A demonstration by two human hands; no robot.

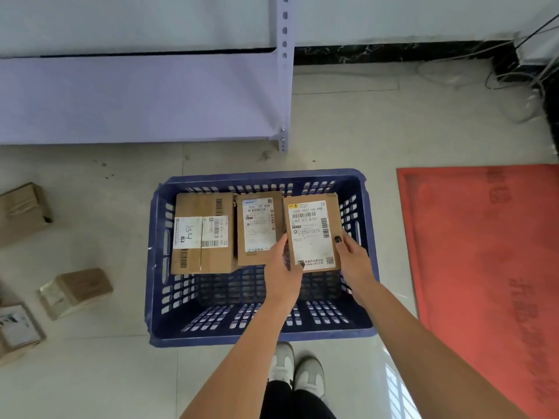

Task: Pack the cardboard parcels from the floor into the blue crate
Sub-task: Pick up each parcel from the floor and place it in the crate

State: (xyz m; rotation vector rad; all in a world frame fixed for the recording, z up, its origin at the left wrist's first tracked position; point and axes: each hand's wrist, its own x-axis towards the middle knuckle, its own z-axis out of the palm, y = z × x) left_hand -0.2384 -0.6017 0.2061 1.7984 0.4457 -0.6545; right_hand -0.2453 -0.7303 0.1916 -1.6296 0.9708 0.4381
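A blue slotted crate (157, 267) stands on the floor in front of me. Along its far wall lie a wide cardboard parcel (193, 207) at the left and a narrower labelled parcel (257, 228) in the middle. At the right a third labelled parcel (311, 231) is held inside the crate. My left hand (282, 267) grips its near-left edge and my right hand (352, 258) grips its near-right edge. On the floor to the left lie more parcels: one at the far left (22, 213), one wrapped in tape (78, 290), one near the bottom left (18, 331).
A pale metal shelf unit (145, 95) stands behind the crate, its upright post (282, 86) near the crate's far right. A red mat (484, 267) covers the floor at the right. Cables (520, 83) trail in the far right corner. My shoes (298, 370) are just behind the crate.
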